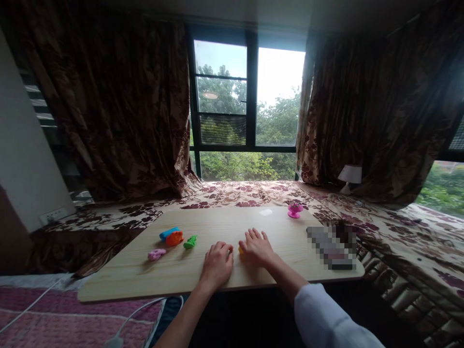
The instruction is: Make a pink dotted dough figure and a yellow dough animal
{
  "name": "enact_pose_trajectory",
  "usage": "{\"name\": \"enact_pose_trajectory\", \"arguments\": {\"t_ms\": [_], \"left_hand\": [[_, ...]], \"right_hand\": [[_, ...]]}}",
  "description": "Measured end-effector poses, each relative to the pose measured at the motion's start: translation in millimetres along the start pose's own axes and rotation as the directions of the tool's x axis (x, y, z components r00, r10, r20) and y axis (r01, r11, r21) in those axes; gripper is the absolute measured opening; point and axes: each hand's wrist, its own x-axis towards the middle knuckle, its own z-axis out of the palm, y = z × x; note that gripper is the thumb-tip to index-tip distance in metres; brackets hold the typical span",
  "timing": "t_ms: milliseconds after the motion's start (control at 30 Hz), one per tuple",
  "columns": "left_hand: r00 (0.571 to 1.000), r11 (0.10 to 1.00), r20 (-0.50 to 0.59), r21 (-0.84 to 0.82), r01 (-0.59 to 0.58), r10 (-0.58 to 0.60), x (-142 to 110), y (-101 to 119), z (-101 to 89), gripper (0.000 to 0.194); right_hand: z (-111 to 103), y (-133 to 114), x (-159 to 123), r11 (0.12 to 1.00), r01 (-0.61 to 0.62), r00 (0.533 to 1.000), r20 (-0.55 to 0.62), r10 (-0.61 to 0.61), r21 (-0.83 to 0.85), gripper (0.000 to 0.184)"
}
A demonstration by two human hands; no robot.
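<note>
My right hand (255,247) lies palm down over a small yellow lump (240,250), its fingers stretched out. Only an edge of the lump shows at the thumb side; the rest is hidden under the palm. Beside it, my left hand (218,261) rests on the light wooden table (145,275) with its fingers curled in. Whatever may be inside those fingers is hidden. To the left are a green shaped piece (190,242), an orange lump (175,238) against a blue one (168,233), and a pink-purple knobbly piece (156,254).
A bright pink mushroom-like piece (295,210) stands near the table's far right corner. Closer on the right lies a dark, blurred-out object (331,249). A small white lamp (350,175) stands on the flowered window ledge. A white cable (139,305) hangs below the table's front edge.
</note>
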Motion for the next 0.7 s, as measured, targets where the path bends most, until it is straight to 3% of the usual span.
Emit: {"name": "enact_pose_trajectory", "arguments": {"t_ms": [100,167,267,433,500,600,700], "left_hand": [[1.000,1.000,-0.010,0.003,-0.011,0.011,1.3,-4.0,3.0,0.017],[1.000,1.000,-0.018,0.002,-0.017,0.017,2.1,-6.6,5.2,0.017],[0.999,1.000,-0.027,-0.005,-0.024,0.024,2.8,-9.6,7.7,0.021],[0.999,1.000,-0.042,-0.015,-0.020,0.019,2.1,-10.5,8.9,0.027],[0.999,1.000,-0.044,-0.013,-0.023,0.023,1.7,-9.7,8.9,0.027],[0.999,0.999,-0.038,-0.010,-0.036,0.036,1.9,-8.1,8.4,0.027],[0.999,0.999,-0.032,-0.011,-0.042,0.041,2.7,-6.8,7.0,0.021]], "right_hand": [[1.8,7.1,29.2,0.998,-0.066,0.997,-0.044,0.065,-0.006,0.031],[3.2,6.4,27.1,0.998,-0.055,0.997,-0.046,0.055,-0.008,0.032],[3.2,-1.2,-6.9,0.999,0.032,0.999,-0.007,-0.032,-0.004,0.042],[-6.8,-15.4,-94.0,0.982,0.185,0.980,0.075,-0.187,0.026,0.058],[-10.1,-17.7,-111.1,0.976,0.213,0.972,0.090,-0.217,0.051,0.061],[-10.4,-15.3,-95.8,0.985,0.163,0.976,0.135,-0.169,0.050,0.060],[-7.2,-4.2,-41.5,0.997,0.075,0.987,0.143,-0.079,0.032,0.057]]}}
